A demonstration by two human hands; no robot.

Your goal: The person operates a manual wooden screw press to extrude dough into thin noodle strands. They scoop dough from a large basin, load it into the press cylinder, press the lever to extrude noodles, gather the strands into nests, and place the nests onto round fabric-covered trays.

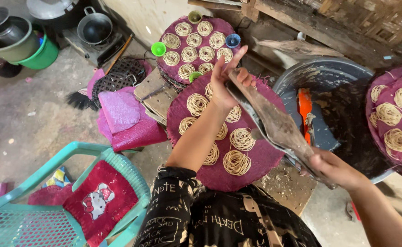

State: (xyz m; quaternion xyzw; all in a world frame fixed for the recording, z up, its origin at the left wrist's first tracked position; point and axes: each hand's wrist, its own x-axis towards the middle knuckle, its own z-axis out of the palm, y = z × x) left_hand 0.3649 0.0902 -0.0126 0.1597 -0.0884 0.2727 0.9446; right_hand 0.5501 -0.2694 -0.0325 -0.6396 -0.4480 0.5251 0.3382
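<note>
Here, in the head view, both hands held a long, worn metal noodle press slantwise above a round magenta mat. The left hand gripped the far end, thumb and lower fingers wrapped on it, the forefinger and another finger stretched up free. The right hand was closed around the near handle end. Just under the left forearm lay coiled noodle nests on the mat; beyond the left hand a second mat carried more nests and small plastic cups. Beside the right hand stood a large grey basin with an orange tool inside. To do the step well, I judged the press needed steady, even pressure and a slow circling over a bare patch of mat.
</note>
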